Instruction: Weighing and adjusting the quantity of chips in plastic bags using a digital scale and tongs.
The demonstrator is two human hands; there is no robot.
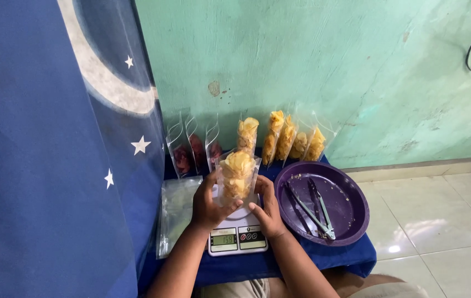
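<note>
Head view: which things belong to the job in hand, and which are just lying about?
In hand:
left hand
right hand
clear bag of yellow chips
kitchen scale

Lying about:
filled chip bags
bags of dark red pieces
purple plate
tongs
empty clear bags

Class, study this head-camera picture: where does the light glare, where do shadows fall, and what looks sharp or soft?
Head view: glare sits on the floor tiles, and soft shadow darkens the wall behind the filled pouches. The left hand, right hand, pouch of chips and purple plate look fairly sharp; the scale display digits stay small and soft.
</note>
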